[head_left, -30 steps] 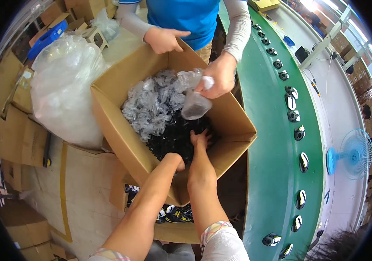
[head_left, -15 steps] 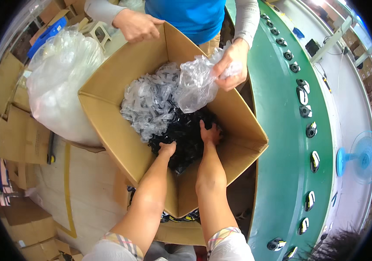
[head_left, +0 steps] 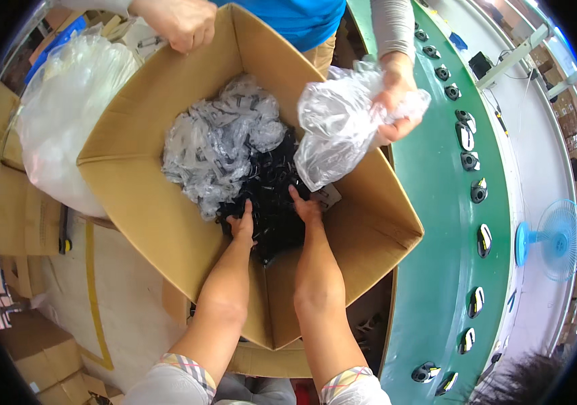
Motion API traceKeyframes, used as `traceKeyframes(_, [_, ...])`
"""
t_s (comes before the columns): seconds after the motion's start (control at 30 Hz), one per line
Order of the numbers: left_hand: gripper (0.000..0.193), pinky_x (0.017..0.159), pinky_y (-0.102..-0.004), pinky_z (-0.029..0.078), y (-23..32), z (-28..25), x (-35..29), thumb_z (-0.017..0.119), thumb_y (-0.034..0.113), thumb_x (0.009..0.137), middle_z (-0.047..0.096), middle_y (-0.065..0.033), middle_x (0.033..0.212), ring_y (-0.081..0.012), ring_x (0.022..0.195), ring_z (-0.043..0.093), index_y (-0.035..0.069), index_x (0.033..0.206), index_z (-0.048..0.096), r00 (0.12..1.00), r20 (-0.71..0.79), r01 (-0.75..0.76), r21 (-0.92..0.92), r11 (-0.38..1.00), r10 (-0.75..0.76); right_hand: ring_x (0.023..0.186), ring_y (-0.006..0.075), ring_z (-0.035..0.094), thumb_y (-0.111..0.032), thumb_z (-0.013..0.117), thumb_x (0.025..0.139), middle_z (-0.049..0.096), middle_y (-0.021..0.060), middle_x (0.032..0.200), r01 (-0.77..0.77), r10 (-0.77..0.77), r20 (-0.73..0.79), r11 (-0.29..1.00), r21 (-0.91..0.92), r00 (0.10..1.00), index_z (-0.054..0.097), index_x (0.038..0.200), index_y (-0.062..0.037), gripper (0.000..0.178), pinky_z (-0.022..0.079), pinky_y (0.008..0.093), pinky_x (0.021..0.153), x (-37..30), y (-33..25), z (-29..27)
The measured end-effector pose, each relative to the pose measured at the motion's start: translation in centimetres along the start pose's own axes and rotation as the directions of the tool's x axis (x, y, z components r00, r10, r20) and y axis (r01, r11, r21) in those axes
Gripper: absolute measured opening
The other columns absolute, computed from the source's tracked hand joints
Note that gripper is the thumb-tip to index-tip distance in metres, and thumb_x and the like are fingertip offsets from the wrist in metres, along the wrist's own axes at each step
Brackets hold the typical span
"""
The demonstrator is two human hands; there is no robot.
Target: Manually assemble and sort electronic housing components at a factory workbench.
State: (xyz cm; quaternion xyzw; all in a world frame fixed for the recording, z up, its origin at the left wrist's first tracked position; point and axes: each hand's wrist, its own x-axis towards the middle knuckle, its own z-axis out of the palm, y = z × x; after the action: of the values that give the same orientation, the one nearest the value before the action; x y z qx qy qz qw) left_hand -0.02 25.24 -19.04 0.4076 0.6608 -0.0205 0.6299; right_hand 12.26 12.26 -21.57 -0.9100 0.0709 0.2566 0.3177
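Note:
Both my arms reach down into a big open cardboard box. At its bottom lies a heap of small black plastic parts, too jumbled to tell their kind. My left hand clasps the near left side of the heap, thumb up, other fingers partly hidden. Opposite it, my right hand presses round the right side, thumb up, fingertips buried. Crumpled clear plastic bags lie in the box left of the black parts. Over the box's right wall, a co-worker's hand holds a bunched clear plastic bag.
The co-worker's other hand grips the box's far left edge. Along the right runs a green conveyor belt with a row of black-and-white devices. A blue fan stands beyond it. A large sack of clear plastic is at the left.
The box has shifted slightly left in view. My hands have drawn closer together around the black parts. The co-worker's bag has moved right, out toward the box's edge.

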Motion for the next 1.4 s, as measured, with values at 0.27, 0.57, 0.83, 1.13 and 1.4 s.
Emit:
traceKeyframes(0.27, [0.117, 0.093, -0.0697, 0.031, 1.3, -1.4, -0.1, 0.058, 0.079, 0.063, 0.015, -0.0116, 0.151, -0.0408, 0.132, 0.025, 0.019, 0.147, 0.004, 0.978, 0.187, -0.079, -0.063, 0.995, 0.089, 0.133, 0.0331, 0.032, -0.077, 0.056, 0.065, 0.037, 0.0243, 0.139, 0.137, -0.164, 0.058, 0.936, 0.323, 0.985, 0.038, 0.135, 0.0048, 0.109, 0.026, 0.0363, 0.109, -3.5, -3.1, 2.2])
traceKeyframes(0.57, [0.082, 0.096, -0.0544, 0.039, -2.5, -7.6, 7.4, 0.055, 0.058, 0.079, 0.024, -0.0154, 0.147, -0.0458, 0.114, 0.046, 0.012, 0.141, 0.026, 0.815, -0.067, -0.425, 0.606, 0.672, 0.575, 0.128, 0.0306, 0.041, -0.066, 0.065, 0.068, 0.043, 0.0223, 0.136, 0.053, -0.106, 0.087, 0.883, 0.466, 0.991, 0.041, 0.135, 0.0004, 0.098, 0.030, 0.0351, 0.106, -5.7, 0.5, 8.8])
traceKeyframes(0.83, [0.059, 0.105, -0.0443, 0.030, -6.3, -6.9, 8.4, 0.059, 0.044, 0.081, 0.047, -0.0184, 0.131, -0.0398, 0.120, 0.042, 0.007, 0.126, 0.049, 0.590, 0.197, -0.650, 0.691, 0.315, 0.783, 0.119, 0.0371, 0.046, -0.053, 0.071, 0.067, 0.045, 0.0280, 0.128, 0.384, -0.445, -0.269, 0.888, -0.252, 0.854, 0.034, 0.137, -0.0050, 0.092, 0.035, 0.0463, 0.101, -2.3, 2.2, 3.0])
traceKeyframes(1.13, [0.054, 0.109, -0.0394, 0.024, -4.0, -7.7, 7.9, 0.041, 0.039, 0.095, 0.038, -0.0146, 0.140, -0.0315, 0.131, 0.032, 0.007, 0.137, 0.037, 0.559, 0.510, -0.805, 0.522, 0.281, 0.654, 0.126, 0.0343, 0.040, -0.039, 0.075, 0.070, 0.043, 0.0188, 0.135, 0.356, -0.351, -0.073, 0.889, 0.288, 0.934, 0.033, 0.138, -0.0012, 0.088, 0.033, 0.0404, 0.103, -2.5, 4.7, 5.2])
traceKeyframes(1.4, [0.060, 0.114, -0.0403, 0.012, -5.2, -6.5, 4.3, 0.042, 0.048, 0.090, 0.026, -0.0118, 0.148, -0.0300, 0.137, 0.021, 0.013, 0.139, 0.037, 0.738, 0.455, -0.607, 0.771, 0.194, 0.498, 0.133, 0.0335, 0.030, -0.058, 0.061, 0.076, 0.034, 0.0185, 0.143, 0.061, -0.071, 0.078, 0.991, 0.122, 0.994, 0.035, 0.138, 0.0011, 0.090, 0.023, 0.0386, 0.109, -5.3, 4.3, 4.0])
